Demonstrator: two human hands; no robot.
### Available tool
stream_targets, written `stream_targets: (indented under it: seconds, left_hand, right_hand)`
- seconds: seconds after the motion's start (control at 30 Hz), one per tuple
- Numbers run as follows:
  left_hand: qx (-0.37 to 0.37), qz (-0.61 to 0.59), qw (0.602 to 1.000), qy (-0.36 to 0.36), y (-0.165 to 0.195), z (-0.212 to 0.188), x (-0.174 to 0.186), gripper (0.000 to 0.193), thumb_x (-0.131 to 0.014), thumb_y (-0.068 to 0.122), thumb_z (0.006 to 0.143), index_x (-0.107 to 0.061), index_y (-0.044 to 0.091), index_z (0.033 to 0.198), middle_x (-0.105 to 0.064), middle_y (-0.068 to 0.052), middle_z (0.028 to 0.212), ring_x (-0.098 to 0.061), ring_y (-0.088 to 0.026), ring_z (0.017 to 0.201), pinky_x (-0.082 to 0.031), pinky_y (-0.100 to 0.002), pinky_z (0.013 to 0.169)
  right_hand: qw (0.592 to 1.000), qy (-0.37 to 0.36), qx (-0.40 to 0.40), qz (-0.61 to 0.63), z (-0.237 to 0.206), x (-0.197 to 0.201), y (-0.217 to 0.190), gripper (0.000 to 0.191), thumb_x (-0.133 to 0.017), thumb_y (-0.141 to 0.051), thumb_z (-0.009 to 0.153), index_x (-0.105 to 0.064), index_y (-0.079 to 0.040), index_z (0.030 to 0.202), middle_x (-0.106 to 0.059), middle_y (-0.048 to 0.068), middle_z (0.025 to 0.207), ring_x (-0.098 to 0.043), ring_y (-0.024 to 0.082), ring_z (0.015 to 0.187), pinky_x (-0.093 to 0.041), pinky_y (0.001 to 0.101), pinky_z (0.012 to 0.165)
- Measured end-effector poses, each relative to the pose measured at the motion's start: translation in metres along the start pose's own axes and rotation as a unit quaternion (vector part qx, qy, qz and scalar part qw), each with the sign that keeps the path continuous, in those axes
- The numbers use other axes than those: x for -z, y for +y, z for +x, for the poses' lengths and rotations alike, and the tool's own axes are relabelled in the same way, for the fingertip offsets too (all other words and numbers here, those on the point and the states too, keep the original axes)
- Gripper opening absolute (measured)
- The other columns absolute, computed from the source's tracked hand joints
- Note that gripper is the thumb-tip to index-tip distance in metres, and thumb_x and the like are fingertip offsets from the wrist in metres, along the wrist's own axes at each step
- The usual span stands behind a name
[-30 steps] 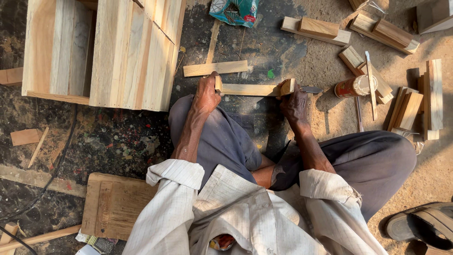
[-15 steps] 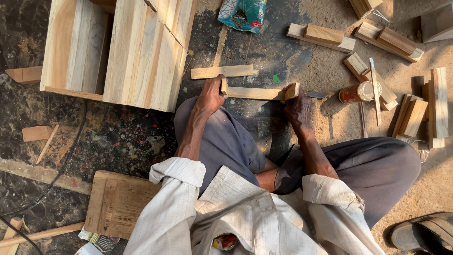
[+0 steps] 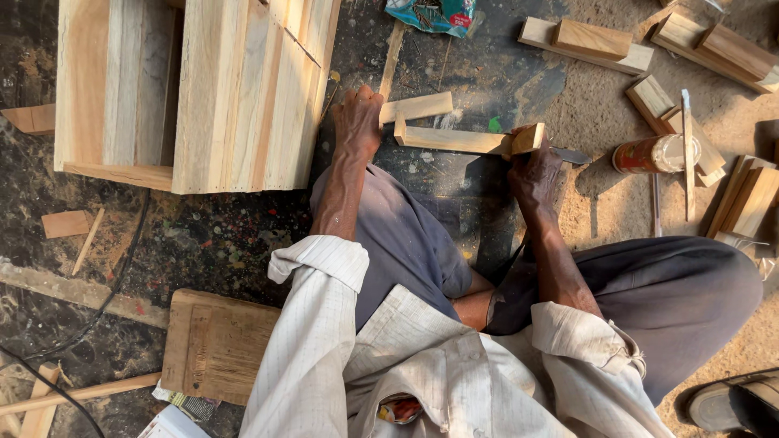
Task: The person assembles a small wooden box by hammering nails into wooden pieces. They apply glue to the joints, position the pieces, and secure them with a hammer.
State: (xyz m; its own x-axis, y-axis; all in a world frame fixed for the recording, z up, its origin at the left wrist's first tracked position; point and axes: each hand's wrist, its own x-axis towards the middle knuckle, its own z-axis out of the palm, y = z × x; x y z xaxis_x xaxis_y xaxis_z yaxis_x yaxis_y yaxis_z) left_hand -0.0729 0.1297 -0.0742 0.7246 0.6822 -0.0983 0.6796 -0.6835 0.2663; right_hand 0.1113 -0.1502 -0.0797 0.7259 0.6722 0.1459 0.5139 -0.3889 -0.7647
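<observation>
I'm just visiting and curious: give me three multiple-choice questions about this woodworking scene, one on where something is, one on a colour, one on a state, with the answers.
1. Where does the red can lie?
A. On the large wooden crate
B. On the ground, on the side of the right hand
C. In the person's lap

2. What colour are the person's trousers?
A. Grey
B. Yellow
C. Red

3. How is the wooden strip placed?
A. Leaning upright against the crate
B. Lifted high in the air
C. Lying on the ground between both hands

Answers:
1 B: the can lies on sandy ground just beyond the right hand.
2 A: both legs show grey cloth.
3 C: the left hand rests at one end and the right hand at the other.
</observation>
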Motion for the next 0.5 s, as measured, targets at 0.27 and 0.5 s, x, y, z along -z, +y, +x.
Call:
stream_targets:
  seconds: [0.27,0.5]
  left_hand:
    - [0.044,-0.429,0.902,0.016,-0.02,-0.029,0.029,0.035,-0.06,0.015,0.099,-0.066,0.004,0.132,-0.075,-0.016,0.113,-0.072,-0.025,0.107,-0.055,-0.04,0.097]
    - [-0.053,-0.503,0.863,0.013,-0.003,-0.055,0.088,0.04,-0.061,0.023,0.103,-0.066,0.0,0.135,-0.074,-0.015,0.122,-0.069,-0.025,0.113,-0.054,-0.037,0.099]
  right_hand:
    - [1.0,-0.014,-0.025,-0.01,0.002,0.001,0.002,0.035,-0.08,0.0,0.091,-0.064,-0.004,0.121,-0.075,0.018,0.104,-0.077,0.033,0.094,-0.064,0.0411,0.074]
    - [1.0,0.002,0.007,-0.017,0.003,0.002,-0.002,0.04,-0.082,0.002,0.085,-0.064,-0.004,0.12,-0.075,0.02,0.107,-0.075,0.035,0.097,-0.063,0.0432,0.077]
